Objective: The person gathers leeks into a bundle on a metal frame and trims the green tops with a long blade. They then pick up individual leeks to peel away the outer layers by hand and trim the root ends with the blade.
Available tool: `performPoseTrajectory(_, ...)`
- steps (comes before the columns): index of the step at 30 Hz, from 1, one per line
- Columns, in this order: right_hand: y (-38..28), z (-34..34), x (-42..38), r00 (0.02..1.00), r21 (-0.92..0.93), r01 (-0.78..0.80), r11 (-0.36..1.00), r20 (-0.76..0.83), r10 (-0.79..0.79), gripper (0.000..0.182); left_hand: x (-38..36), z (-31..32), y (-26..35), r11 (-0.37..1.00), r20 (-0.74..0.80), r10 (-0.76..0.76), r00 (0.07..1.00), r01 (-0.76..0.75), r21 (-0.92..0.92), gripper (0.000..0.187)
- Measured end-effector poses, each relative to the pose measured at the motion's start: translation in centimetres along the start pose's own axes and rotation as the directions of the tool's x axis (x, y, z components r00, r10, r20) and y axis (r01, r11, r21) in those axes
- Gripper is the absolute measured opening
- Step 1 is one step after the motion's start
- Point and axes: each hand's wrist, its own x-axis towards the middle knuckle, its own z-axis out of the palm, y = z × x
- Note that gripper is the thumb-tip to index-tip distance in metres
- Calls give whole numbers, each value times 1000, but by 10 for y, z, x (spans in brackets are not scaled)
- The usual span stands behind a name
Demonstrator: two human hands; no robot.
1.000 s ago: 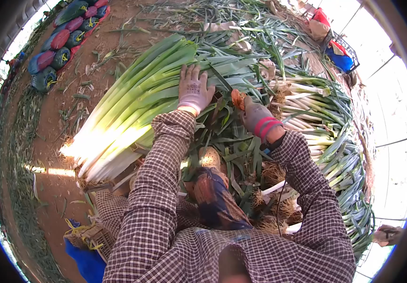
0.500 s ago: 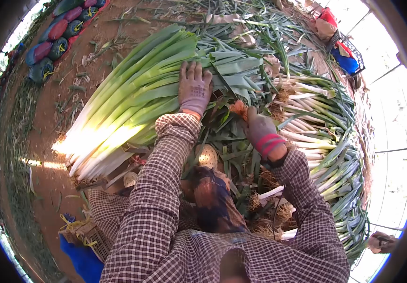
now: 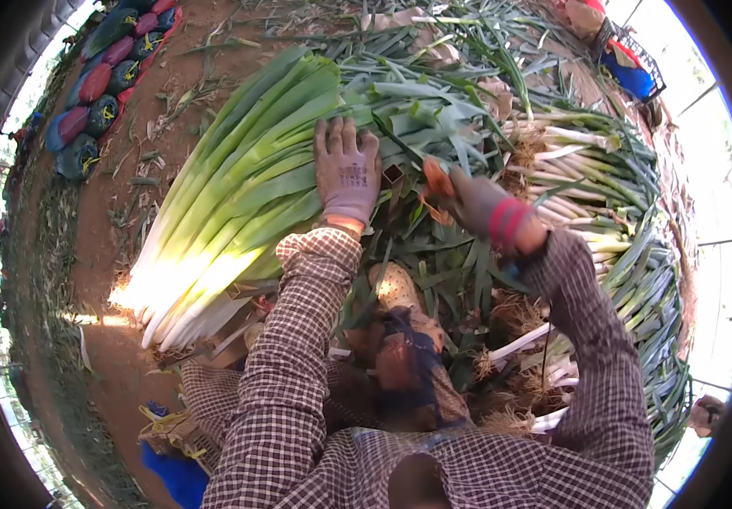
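Note:
A large bunch of leeks [image 3: 238, 204] lies slanted, white root ends to the lower left and green leaves to the upper right. My left hand [image 3: 347, 170], in a grey-purple glove, rests on the green leaves with its fingers stretched out. To the right, my right hand [image 3: 480, 204], gloved with a pink cuff, is closed round an orange-brown flat tool [image 3: 438, 180]. Motion blurs that hand, and the tool's exact kind cannot be made out. The tool is beside the cut-looking leaf ends [image 3: 434, 119] at the bunch's right side.
More leeks [image 3: 569, 178] are piled along the right, roots inward. Loose green leaves [image 3: 434, 254] cover the ground in front of me, round my shoe [image 3: 397, 287]. Filled dark bags [image 3: 98, 85] stand at the upper left. A black crate [image 3: 633, 64] is at the upper right.
My right hand has moved rightward and slightly up with the orange-brown tool, now blurred. My left hand stays on the leeks. The whole view has shifted a little.

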Motion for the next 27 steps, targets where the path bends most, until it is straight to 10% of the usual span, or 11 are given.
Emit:
performPoseTrajectory(3,5,23,76,977,-104,177,979,-104,-187,34,1,0,1,1000,11,-8,1000,8,-7,29)
performPoseTrajectory(27,18,53,53,1000,-117,9,993,-13,-11,35,-2,10,0,997,2,60,998,-60,39,23)
